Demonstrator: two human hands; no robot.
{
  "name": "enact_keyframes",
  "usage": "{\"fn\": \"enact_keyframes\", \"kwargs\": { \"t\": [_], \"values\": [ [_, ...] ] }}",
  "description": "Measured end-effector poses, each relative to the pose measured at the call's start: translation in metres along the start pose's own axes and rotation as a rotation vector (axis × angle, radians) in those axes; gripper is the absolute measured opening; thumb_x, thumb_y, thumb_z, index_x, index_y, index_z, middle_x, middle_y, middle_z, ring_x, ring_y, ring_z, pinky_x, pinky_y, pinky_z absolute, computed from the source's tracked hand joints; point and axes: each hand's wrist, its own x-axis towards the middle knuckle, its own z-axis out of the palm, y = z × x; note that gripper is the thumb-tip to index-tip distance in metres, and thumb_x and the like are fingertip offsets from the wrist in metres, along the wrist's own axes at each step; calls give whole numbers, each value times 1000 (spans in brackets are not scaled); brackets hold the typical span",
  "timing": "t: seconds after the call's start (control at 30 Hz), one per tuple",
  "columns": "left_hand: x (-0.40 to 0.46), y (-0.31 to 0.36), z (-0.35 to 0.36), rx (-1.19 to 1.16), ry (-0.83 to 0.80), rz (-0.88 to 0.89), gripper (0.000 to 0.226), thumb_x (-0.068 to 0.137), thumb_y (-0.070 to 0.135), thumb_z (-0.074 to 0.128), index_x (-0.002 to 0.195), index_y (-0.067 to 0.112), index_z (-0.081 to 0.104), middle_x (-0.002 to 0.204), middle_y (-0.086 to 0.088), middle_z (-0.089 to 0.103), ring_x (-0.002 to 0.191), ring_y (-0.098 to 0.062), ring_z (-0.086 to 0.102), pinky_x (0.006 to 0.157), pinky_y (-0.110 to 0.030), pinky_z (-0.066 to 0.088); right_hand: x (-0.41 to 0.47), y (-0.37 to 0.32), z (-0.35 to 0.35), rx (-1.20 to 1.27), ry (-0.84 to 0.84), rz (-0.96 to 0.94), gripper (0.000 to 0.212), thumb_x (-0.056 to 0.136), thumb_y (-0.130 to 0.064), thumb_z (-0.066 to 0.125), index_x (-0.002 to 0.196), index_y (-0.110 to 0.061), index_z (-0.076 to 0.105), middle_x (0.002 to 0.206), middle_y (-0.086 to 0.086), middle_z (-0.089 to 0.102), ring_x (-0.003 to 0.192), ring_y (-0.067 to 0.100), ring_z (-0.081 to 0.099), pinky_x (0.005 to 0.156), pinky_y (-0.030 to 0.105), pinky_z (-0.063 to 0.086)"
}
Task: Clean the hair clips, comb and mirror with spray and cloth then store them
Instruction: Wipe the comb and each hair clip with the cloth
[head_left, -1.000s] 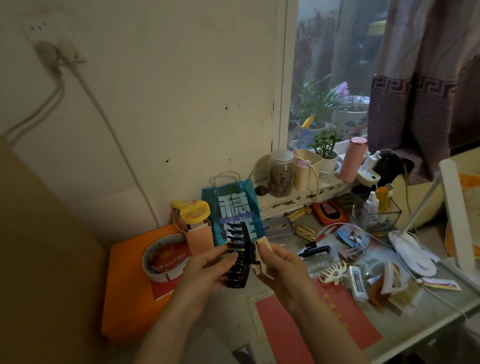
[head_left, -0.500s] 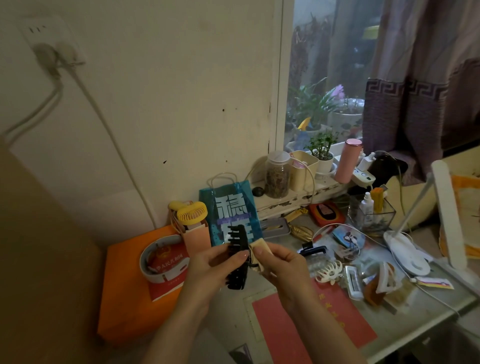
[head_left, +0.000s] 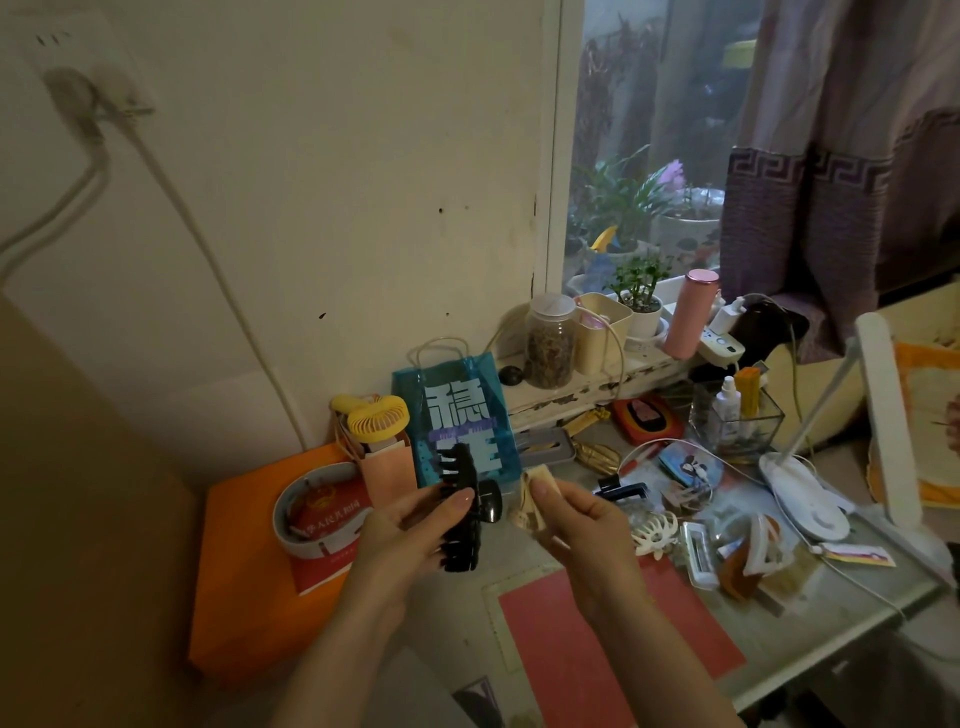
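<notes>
The left hand (head_left: 410, 530) grips the black claw clip (head_left: 462, 512) upright above the near edge of the desk (head_left: 810, 613), thumb across its body and fingers curled behind. Just beside it the right hand (head_left: 582, 519) pinches a small folded beige cloth (head_left: 530, 501) between thumb and fingers. A second ago the cloth was pressed against the clip's side; now a narrow gap shows between them and the clip's rounded hinge end faces the cloth, so the wipe on that face looks finished and the clip has been turned a little for the next pass, or for putting down.

In the dim light I cannot tell whether the clip is wet or already clean.

Out on the desk the other pieces wait untouched: a white claw clip (head_left: 653, 535), a dark blue clip (head_left: 621, 491) and what may be a small round mirror (head_left: 691, 464). A small spray bottle (head_left: 727, 400) stands in the clear box (head_left: 737, 423) near the windowsill. Most of the cleaning, and all the storing, is judged still ahead
</notes>
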Motion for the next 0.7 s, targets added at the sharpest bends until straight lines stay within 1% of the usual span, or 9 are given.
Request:
{"fn": "enact_keyframes", "kwargs": {
  "t": [0.07, 0.1, 0.2, 0.27, 0.33, 0.37, 0.47, 0.6, 0.7],
  "values": [
    [-2, -2, 3, 10, -38, -8, 33, 65, 29, 73, 97, 21, 69, 95, -8, 75, 89, -23, 72, 84, -41, 56, 2, -4, 2, -5, -15, -24, 25, 77, -26, 68, 92, -8, 75, 89, 11, 74, 83, 21, 66, 79, 35, 52],
    [-3, -3, 6, 16, -53, -11, 34, 65, 29, 73, 97, 20, 69, 95, -8, 75, 89, -23, 72, 85, -42, 56, 1, -5, 3, -21, -31, -31, 26, 77, -27, 68, 93, -8, 75, 90, 10, 74, 82, 20, 66, 78, 34, 52],
    [-4, -7, 10, 22, -43, -14, 33, 63, 31, 73, 94, 23, 69, 93, -5, 75, 91, -24, 71, 85, -43, 56, -4, -1, 9, -66, -100, -43, 14, 85, -17, 65, 91, -9, 75, 82, 5, 73, 75, 13, 66, 67, 22, 52],
    [-3, -8, 9, 15, -31, -16, 34, 61, 30, 75, 94, 23, 71, 94, -5, 75, 94, -26, 70, 87, -46, 55, -6, 3, 11, -94, -110, -47, 14, 86, -14, 64, 93, -8, 74, 81, 4, 73, 74, 12, 66, 64, 20, 51],
    [-3, -9, 7, 8, -26, -19, 35, 60, 30, 76, 95, 23, 72, 95, -6, 75, 96, -27, 69, 90, -49, 54, -7, 6, 12, -113, -96, -58, 13, 85, -12, 65, 94, -8, 74, 80, 4, 73, 74, 14, 64, 67, 23, 52],
    [-2, -10, 7, 4, -25, -18, 35, 60, 29, 76, 94, 23, 72, 95, -6, 75, 96, -27, 69, 90, -49, 53, -7, 6, 12, -113, -87, -63, 13, 85, -12, 65, 94, -8, 74, 80, 6, 72, 74, 17, 64, 70, 28, 51],
    [-1, -12, 8, -9, -13, -11, 30, 62, 27, 76, 92, 26, 71, 94, -3, 75, 96, -25, 69, 89, -45, 54, -6, 8, 12, -99, -66, -73, 14, 84, -10, 67, 95, -9, 74, 82, 9, 73, 76, 21, 63, 74, 36, 50],
    [1, -15, 9, -40, 15, -28, 20, 71, 20, 75, 89, 26, 70, 93, -4, 75, 93, -24, 70, 85, -41, 56, -7, 12, 10, -84, -56, -55, 13, 83, -8, 68, 93, -9, 75, 84, 12, 73, 76, 23, 62, 75, 38, 50],
    [3, -15, 7, -71, 28, -54, 18, 74, 18, 73, 90, 23, 69, 94, -7, 75, 90, -23, 71, 80, -37, 56, -10, 16, 8, -80, -62, -11, 10, 82, -8, 69, 89, -9, 76, 79, 11, 73, 71, 21, 61, 72, 37, 49]
  ]
}}
